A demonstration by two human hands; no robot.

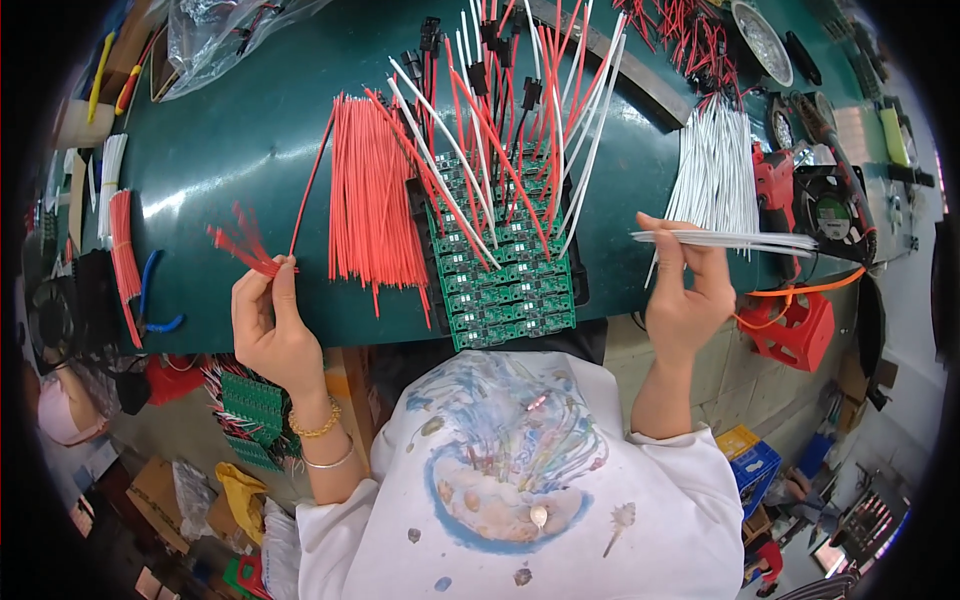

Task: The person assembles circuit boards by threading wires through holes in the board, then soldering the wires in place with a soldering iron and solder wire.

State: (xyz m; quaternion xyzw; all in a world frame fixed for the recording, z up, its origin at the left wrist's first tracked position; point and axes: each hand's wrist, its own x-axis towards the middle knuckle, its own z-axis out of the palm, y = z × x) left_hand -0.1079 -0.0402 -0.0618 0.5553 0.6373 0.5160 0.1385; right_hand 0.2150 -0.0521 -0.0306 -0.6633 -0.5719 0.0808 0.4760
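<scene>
Left hand (277, 335): thumb and fingertips pinched together on a splayed cluster of thin red wires (240, 243), plastic-sheathed, held left of the board panel; one long red wire (312, 185) slants up from the fingertips toward the upper end of the red sheaf.

Right hand (692, 300): thumb and fingers closed on a slim bundle of white wires (745, 239), straight and smooth, lying nearly level across the fingers.

Circuit board panel (512, 318): green, rectangular, rows of small components, at the table's near edge between the hands; red and white leads rise from it, with black plug housings (477, 78) among them.

Red wire sheaf (375, 195): dense, parallel strands, lying flat just left of the panel.

White wire sheaf (714, 165): fanned strands, beyond the right hand.

Tabletop (235, 160): dark green, glossy.

Metal bar (640, 85): grey, long, flat-sided.

Fan (832, 215): black, square-framed, far right.

Stool (797, 335): red moulded plastic, below the table.
</scene>
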